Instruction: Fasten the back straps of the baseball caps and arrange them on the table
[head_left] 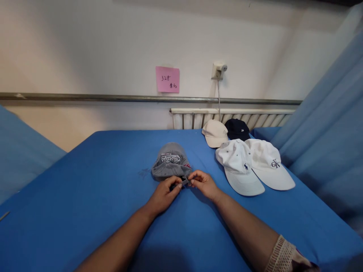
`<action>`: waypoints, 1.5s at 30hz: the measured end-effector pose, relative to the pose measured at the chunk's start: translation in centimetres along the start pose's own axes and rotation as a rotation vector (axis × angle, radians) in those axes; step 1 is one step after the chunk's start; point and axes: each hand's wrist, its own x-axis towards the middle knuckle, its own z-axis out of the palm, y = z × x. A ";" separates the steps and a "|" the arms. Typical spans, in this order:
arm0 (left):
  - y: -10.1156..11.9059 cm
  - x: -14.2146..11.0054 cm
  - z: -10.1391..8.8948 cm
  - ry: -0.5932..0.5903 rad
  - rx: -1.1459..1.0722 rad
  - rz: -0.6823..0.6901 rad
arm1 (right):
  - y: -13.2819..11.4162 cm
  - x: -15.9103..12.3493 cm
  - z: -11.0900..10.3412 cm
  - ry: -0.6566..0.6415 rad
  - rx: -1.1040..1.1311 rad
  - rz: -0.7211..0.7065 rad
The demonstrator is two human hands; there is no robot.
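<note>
A grey cap (pixel 170 162) with white lettering lies on the blue-covered table (pixel 99 181), its back facing me. My left hand (pixel 163 194) and my right hand (pixel 203 184) meet at the cap's near edge. Both pinch the small grey strap (pixel 185 182) at the back of the cap, fingers closed on it from either side.
At the right of the table lie two white caps (pixel 241 166) (pixel 269 166), with a beige cap (pixel 214 133) and a dark navy cap (pixel 237 129) behind them. A pink note (pixel 167 79), a wall plug (pixel 218 70) and a radiator (pixel 227 117) are on the wall. Blue curtains hang at both sides.
</note>
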 end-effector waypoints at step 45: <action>-0.2 0.4 0.5 0.032 0.037 -0.010 | 1.2 0.0 0.7 0.005 -0.010 0.122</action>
